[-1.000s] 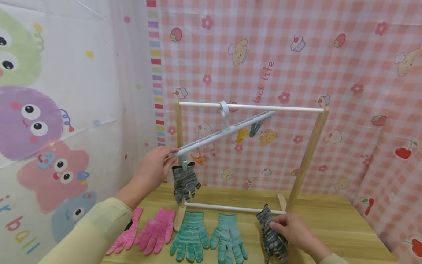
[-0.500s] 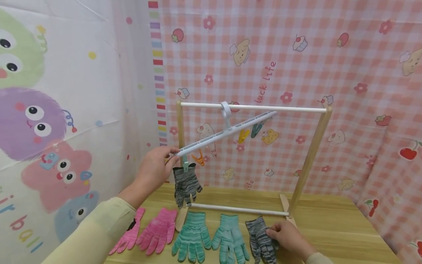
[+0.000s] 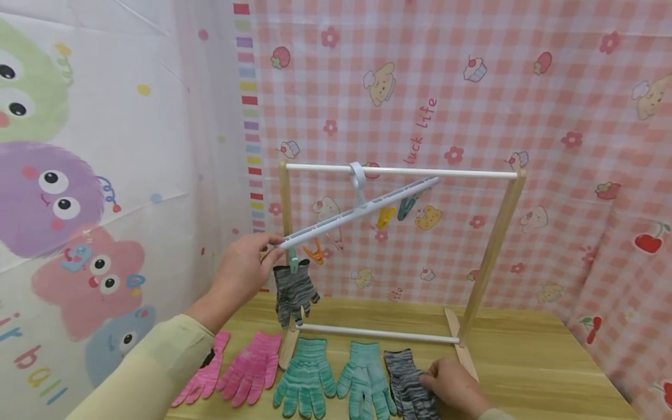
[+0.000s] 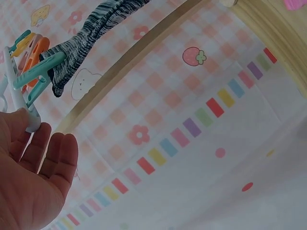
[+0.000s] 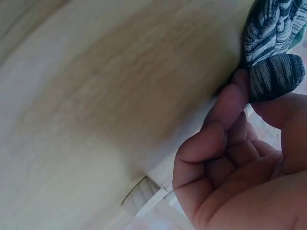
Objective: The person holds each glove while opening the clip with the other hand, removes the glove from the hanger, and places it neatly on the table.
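Observation:
My left hand (image 3: 242, 265) pinches the low left end of a white clip hanger (image 3: 362, 209), hooked over the rack's top bar and tilted. From a green clip (image 4: 41, 69) near that end hangs a grey-black knit glove (image 3: 296, 294). A second grey-black glove (image 3: 405, 379) lies at the right of the glove row on the table. My right hand (image 3: 454, 382) is at its right edge; in the right wrist view, thumb and forefinger pinch a finger of this glove (image 5: 277, 76). Its lower end runs out of the head view.
Two green gloves (image 3: 304, 376) and two pink gloves (image 3: 251, 367) lie left of the grey one. A wood-and-white rack (image 3: 490, 256) stands behind them. Orange (image 3: 315, 252), yellow (image 3: 386, 217) and dark green clips (image 3: 406, 207) hang from the hanger. Curtains surround the table (image 3: 546, 361).
My right hand has moved left and lowered the grey glove from a bunched, raised pose to lying flatter beside the green gloves. The left hand stays on the hanger.

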### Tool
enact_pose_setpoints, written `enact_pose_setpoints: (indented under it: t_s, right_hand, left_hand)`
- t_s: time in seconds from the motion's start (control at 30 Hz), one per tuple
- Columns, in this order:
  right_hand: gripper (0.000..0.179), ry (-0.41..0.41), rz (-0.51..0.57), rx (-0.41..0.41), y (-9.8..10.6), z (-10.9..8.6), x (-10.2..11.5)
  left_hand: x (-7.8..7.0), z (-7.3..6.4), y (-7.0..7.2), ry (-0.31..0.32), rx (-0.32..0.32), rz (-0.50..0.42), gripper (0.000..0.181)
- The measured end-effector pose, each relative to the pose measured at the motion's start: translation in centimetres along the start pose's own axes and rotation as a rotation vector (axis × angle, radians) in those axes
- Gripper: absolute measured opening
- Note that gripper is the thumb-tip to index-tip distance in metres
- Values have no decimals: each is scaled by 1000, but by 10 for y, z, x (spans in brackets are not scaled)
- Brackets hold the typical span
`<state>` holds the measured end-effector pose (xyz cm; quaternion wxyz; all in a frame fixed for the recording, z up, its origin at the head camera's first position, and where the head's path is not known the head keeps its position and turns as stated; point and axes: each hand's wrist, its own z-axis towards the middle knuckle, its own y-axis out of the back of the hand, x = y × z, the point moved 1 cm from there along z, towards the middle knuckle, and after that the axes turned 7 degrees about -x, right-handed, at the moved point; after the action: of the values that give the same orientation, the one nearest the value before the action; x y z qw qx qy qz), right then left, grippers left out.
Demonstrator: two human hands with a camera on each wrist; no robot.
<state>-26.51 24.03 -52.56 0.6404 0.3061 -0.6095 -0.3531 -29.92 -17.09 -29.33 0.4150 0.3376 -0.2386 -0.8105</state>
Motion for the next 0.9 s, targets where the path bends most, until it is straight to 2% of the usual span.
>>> enact_pose_setpoints:
  t_s: [0.1, 0.4, 0.67, 0.77, 0.9]
  right_hand:
    - [47, -33, -36, 9, -1, -1, 3]
    - [36, -67, -121, 13, 3, -2, 12]
    - [38, -35, -183, -77, 15, -4, 22]
    - [33, -17, -176, -75, 19, -3, 34]
    - [23, 61, -143, -82, 20, -3, 55]
  left_hand:
    - [0, 0, -1, -3, 0, 0, 24]
    - [0, -1, 0, -7, -4, -3, 24]
    - [-2, -2, 2, -4, 7, 8, 22]
    - [-3, -3, 3, -8, 4, 8, 22]
    - [-4, -4, 3, -14, 0, 8, 23]
